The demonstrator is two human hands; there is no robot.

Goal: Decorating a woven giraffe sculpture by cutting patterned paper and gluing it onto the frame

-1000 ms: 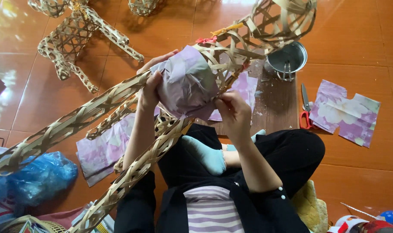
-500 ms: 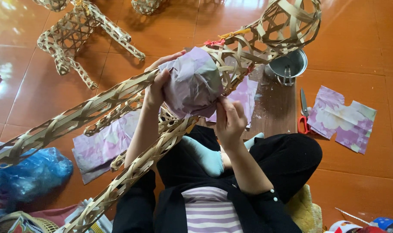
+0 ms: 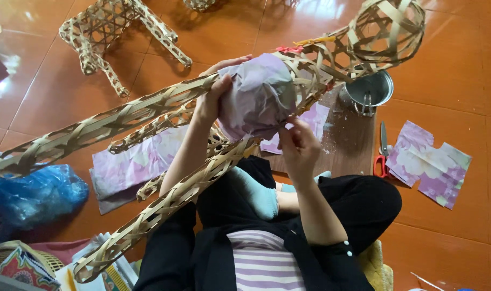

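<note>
I hold a woven bamboo animal frame (image 3: 148, 113) across my lap, its long legs reaching left and its round head (image 3: 388, 29) up at the right. Purple paper (image 3: 259, 97) is wrapped over the frame's body. My left hand (image 3: 213, 94) grips the body and paper from the left side. My right hand (image 3: 299, 148) pinches the paper's lower edge against the bamboo strips underneath.
A second bamboo frame (image 3: 113, 37) lies on the orange tiled floor at top left. A metal pot (image 3: 369, 91), red-handled scissors (image 3: 382, 156) and cut purple paper pieces (image 3: 428, 167) lie right. More paper (image 3: 132, 161) and a blue plastic bag (image 3: 35, 194) sit left.
The frame has tilted and shifted slightly right. My right hand has moved down from the side of the paper to its lower edge.
</note>
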